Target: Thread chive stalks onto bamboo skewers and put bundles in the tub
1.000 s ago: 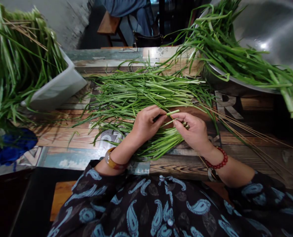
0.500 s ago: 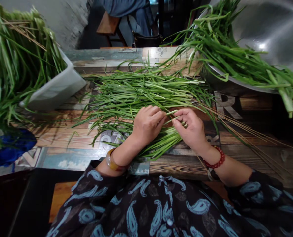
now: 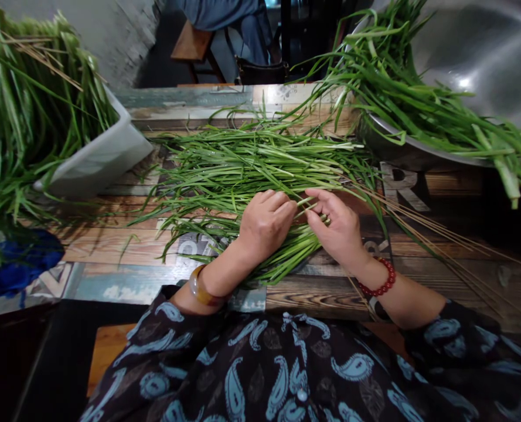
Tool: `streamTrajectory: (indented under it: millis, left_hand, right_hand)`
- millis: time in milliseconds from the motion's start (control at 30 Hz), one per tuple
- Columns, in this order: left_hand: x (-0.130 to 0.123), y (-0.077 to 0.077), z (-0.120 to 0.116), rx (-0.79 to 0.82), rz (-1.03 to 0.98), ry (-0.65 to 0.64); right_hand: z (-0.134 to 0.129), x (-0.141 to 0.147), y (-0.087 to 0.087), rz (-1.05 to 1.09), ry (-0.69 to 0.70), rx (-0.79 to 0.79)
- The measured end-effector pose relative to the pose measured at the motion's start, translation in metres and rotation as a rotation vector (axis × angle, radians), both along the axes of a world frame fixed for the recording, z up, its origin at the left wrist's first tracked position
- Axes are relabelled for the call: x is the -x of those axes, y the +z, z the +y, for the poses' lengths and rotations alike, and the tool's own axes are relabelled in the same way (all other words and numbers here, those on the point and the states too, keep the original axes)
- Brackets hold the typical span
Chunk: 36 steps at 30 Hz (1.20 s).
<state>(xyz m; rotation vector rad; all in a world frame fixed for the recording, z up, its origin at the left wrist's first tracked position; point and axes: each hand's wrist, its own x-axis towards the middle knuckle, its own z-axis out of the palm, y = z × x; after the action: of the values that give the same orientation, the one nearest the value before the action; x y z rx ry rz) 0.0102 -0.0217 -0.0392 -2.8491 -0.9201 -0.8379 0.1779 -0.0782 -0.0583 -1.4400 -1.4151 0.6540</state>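
Long green stalks lie sideways in a wide pile on the wooden table, pale ends to the right. My left hand is closed round a few stalks whose pale tips stick out past its thumb side. Close to those tips, my right hand has its thumb and forefinger apart, with nothing visibly gripped. A smaller bunch lies under and in front of both hands. Thin brown sticks stretch from the pile to the right.
A white bin heaped with greens stands at the left. At the back right, more greens hang over a metal bowl. A blue cloth-like item is at the left edge. Beyond the table a person's legs show near a wooden stool.
The fingers of my right hand have parted and moved slightly back from the stalk tips. My left hand has shifted a little to the right, still closed.
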Motion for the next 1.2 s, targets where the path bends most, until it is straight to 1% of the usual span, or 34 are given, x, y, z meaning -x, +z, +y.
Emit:
streamTrajectory:
  millis: [167,233,367,433,567,700,767,833,933,967,1033,1100,1200]
  left_hand:
    - [-0.003,0.002,-0.005,0.093,-0.013,-0.033]
    - [-0.005,0.002,-0.006,0.148,-0.062,-0.043]
    - [-0.005,0.002,-0.006,0.337,-0.224,-0.035]
    - [-0.004,0.002,-0.005,0.404,-0.246,-0.030]
    - [-0.002,0.001,-0.003,0.412,-0.221,-0.049]
    - [-0.002,0.001,-0.003,0.427,-0.228,-0.037]
    - [-0.001,0.003,-0.003,0.435,-0.219,-0.042]
    - [0.001,0.008,-0.001,0.463,-0.203,-0.079]
    - [0.009,0.018,0.007,0.574,-0.236,-0.122]
    - [0.013,0.021,0.010,0.600,-0.265,-0.107]
    - [0.019,0.025,0.016,0.599,-0.320,-0.048]
    - [0.023,0.025,0.021,0.577,-0.317,-0.022]
    - [0.024,0.021,0.023,0.570,-0.204,-0.059]
  right_hand:
    - [0.002,0.001,0.001,0.021,-0.019,-0.001]
    - [0.002,0.001,0.001,0.023,-0.033,-0.005]
    - [0.003,-0.002,0.000,0.074,-0.022,-0.002]
    - [0.002,-0.003,0.000,0.102,-0.007,0.005]
    - [0.001,-0.004,0.002,0.074,0.018,-0.016]
    - [0.001,-0.005,0.005,-0.021,0.021,-0.020]
    - [0.000,-0.006,0.006,-0.074,0.021,-0.035]
    - [-0.001,-0.006,0.006,-0.107,0.032,-0.064]
    - [-0.005,-0.006,0.009,-0.147,0.078,-0.084]
    - [-0.006,-0.005,0.009,-0.160,0.098,-0.083]
    - [-0.010,-0.005,0.011,-0.177,0.141,-0.096]
    - [-0.014,-0.004,0.012,-0.186,0.184,-0.124]
    - [-0.017,-0.003,0.012,-0.197,0.244,-0.175]
